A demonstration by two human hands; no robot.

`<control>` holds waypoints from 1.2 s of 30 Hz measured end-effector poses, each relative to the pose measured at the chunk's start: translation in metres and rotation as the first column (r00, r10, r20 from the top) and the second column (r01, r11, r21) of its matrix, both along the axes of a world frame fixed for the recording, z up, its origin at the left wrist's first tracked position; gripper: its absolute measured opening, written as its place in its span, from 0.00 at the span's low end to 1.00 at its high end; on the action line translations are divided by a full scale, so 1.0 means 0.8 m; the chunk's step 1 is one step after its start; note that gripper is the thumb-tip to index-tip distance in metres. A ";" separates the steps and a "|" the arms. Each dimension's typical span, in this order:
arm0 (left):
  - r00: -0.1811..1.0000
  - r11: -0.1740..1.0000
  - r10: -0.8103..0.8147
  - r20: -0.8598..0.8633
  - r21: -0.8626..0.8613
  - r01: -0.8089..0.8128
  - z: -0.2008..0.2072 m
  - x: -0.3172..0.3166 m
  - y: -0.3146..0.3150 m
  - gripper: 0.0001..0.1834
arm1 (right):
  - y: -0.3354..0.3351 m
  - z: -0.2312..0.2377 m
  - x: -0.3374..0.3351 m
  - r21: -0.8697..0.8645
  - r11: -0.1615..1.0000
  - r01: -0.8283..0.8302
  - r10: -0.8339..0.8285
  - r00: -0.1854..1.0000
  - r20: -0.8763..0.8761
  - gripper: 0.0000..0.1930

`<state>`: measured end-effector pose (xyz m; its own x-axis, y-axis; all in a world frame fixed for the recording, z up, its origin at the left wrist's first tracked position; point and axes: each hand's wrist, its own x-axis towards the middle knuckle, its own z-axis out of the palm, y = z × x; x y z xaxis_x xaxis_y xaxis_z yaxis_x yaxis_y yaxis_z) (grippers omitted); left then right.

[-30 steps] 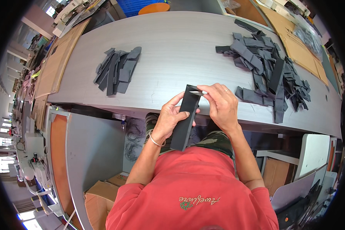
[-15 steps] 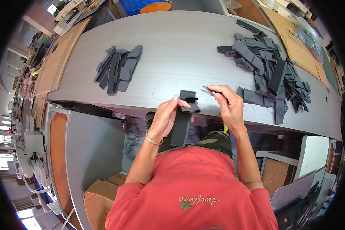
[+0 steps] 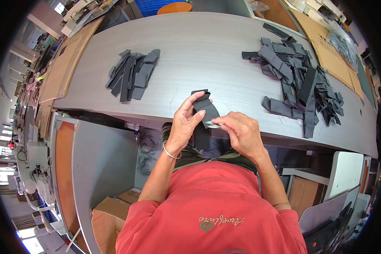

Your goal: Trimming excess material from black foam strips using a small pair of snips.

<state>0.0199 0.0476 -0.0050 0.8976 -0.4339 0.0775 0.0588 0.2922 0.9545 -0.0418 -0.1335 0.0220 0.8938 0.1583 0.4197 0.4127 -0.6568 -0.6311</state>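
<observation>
A dark grey fabric strip [image 3: 207, 112] is gripped by my left hand [image 3: 185, 125] at the table's near edge. The strip is folded over at the top, and its lower end [image 3: 202, 139] hangs below the edge. My left thumb presses on its face while the fingers lie behind and along the top. Close beside it, my right hand [image 3: 242, 132] is closed on small metal thread snips [image 3: 213, 124]. Their bright blades lie against the strip's lower right corner; the handle is hidden in my fingers.
A small pile of similar strips [image 3: 134, 75] lies on the left of the grey table [image 3: 190, 51]. A larger, tangled heap [image 3: 298, 76] covers part of the right side. Flattened cardboard [image 3: 74, 61] lines the left edge, with another sheet [image 3: 330, 55] at the right.
My right hand has moved left and down, bringing the snips from beside the strip onto it. My left hand has turned the strip and shifted its grip, raising its folded top slightly.
</observation>
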 end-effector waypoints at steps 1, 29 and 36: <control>1.000 1.000 0.000 0.001 -0.001 0.000 0.001 -0.001 0.000 0.26 | 0.001 -0.003 -0.001 -0.023 0.999 -0.038 0.038 0.999 0.005 0.10; 0.995 0.992 0.098 0.012 0.076 -0.099 -0.008 -0.008 -0.007 0.10 | -0.010 -0.011 0.004 0.307 0.942 0.133 -0.070 0.976 -0.207 0.13; 0.997 0.998 -0.035 0.068 0.046 0.032 -0.002 -0.016 -0.003 0.26 | -0.006 -0.014 0.011 0.337 0.939 0.070 0.013 0.971 -0.238 0.12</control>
